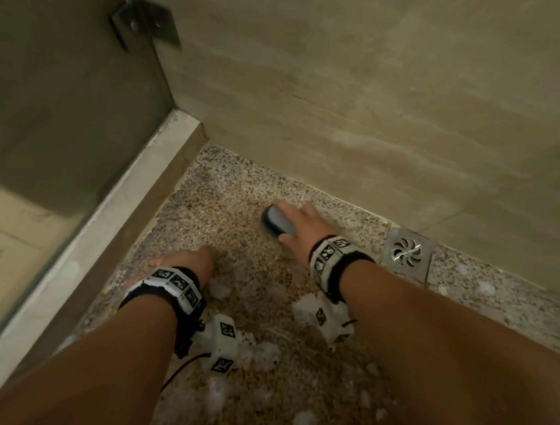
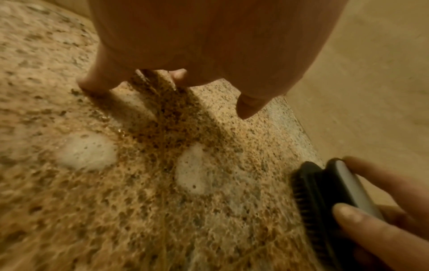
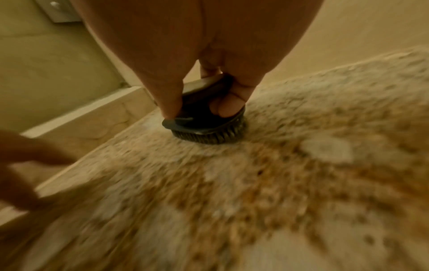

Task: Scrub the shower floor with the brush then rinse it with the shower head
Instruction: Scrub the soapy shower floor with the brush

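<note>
Nearest you, white foam (image 1: 262,352) patches lie on the wet speckled floor (image 1: 266,278). At 10 o'clock, your left hand (image 1: 184,260) props on the floor with fingers spread and straight, holding nothing, beside the pale curb (image 1: 132,197). Farther out at 12 o'clock, your right hand (image 1: 301,222) grips the dark brush (image 1: 276,220), fingers curled over its top, bristles down on the floor near the wall (image 1: 346,117). At 2 o'clock sits the metal drain (image 1: 406,252).

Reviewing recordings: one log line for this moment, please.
phase: scrubbing | right hand: grips brush on shower floor | left hand: braced on floor
</note>
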Tool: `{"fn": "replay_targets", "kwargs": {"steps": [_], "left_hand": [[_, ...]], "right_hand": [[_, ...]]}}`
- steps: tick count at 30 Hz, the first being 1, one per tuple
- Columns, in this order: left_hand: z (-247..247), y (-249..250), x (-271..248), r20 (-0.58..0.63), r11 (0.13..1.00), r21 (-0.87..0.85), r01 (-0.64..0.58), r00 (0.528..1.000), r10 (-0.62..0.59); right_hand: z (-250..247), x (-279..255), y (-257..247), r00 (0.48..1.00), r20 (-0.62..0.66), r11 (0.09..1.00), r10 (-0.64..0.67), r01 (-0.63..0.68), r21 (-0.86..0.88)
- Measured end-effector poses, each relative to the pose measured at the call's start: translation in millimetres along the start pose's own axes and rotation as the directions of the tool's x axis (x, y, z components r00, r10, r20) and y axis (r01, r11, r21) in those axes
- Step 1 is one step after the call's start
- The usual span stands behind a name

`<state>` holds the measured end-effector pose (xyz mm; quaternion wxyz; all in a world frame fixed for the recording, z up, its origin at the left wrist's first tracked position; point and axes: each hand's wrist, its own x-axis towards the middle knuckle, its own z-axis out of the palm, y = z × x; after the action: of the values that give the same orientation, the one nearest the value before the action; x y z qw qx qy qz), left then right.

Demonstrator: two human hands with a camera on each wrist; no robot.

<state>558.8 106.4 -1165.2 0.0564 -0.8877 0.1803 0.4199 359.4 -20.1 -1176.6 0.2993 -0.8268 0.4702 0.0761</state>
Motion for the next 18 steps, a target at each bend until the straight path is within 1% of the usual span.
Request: {"fn": "replay_targets", "kwargs": {"steps": [3, 4, 5, 6, 7, 8, 10, 11, 12, 13, 14, 15, 17, 18], "left_hand": [[-2, 1, 3, 0.036, 1.000, -0.005, -0.003, 0.999, 0.004], [-2, 0, 4, 0.043, 1.000, -0.020, -0.001, 0.999, 0.001], [-3, -1, 4, 0.049, 0.999, -0.038, -0.002, 0.999, 0.004], [-3, -2, 5, 0.055, 0.998, -0.059, -0.001, 0.998, 0.004], [-2, -2, 5, 0.057, 0.997, -0.077, -0.004, 0.998, 0.008], [-2, -3, 4, 0.056, 0.997, -0.079, 0.001, 0.998, 0.003], [1, -4, 7, 0.041, 0.995, -0.087, 0.041, 0.998, -0.037], [3, -5, 9, 0.042, 0.994, -0.089, 0.065, 0.997, -0.062], [3, -5, 8, 0.051, 0.992, -0.092, 0.087, 0.995, -0.082], [5, -5, 12, 0.055, 0.992, -0.088, 0.087, 0.995, -0.082], [5, -5, 12, 0.065, 0.995, -0.072, 0.073, 0.996, -0.069], [4, -4, 13, 0.078, 0.996, -0.061, 0.058, 0.996, -0.053], [2, -3, 16, 0.094, 0.999, -0.044, 0.022, 0.995, -0.018], [1, -2, 15, 0.101, 0.999, -0.050, 0.015, 0.995, -0.010]], "right_hand": [[12, -19, -8, 0.994, 0.038, 0.995, -0.100, 0.100, 0.002], [11, -26, 1, 0.992, 0.047, 0.993, -0.118, 0.119, -0.007], [8, -32, 12, 0.993, 0.046, 0.994, -0.107, 0.107, -0.011], [0, -35, 26, 0.997, 0.027, 0.997, -0.071, 0.071, -0.007], [-8, -36, 41, 1.000, -0.009, 1.000, 0.005, -0.005, 0.005], [-18, -37, 54, 0.993, -0.054, 0.994, 0.108, -0.107, 0.019], [-34, -40, 70, 0.938, -0.121, 0.946, 0.324, -0.319, 0.064], [-37, -40, 69, 0.909, -0.136, 0.918, 0.393, -0.381, 0.108], [-38, -41, 62, 0.890, -0.149, 0.899, 0.431, -0.409, 0.157], [-34, -41, 50, 0.883, -0.165, 0.893, 0.439, -0.407, 0.194], [-25, -40, 35, 0.892, -0.181, 0.903, 0.415, -0.378, 0.205], [-13, -41, 17, 0.913, -0.185, 0.925, 0.363, -0.329, 0.192], [21, -47, -17, 0.970, -0.134, 0.976, 0.201, -0.186, 0.117], [39, -53, -30, 0.992, -0.089, 0.994, 0.092, -0.087, 0.066]]}}
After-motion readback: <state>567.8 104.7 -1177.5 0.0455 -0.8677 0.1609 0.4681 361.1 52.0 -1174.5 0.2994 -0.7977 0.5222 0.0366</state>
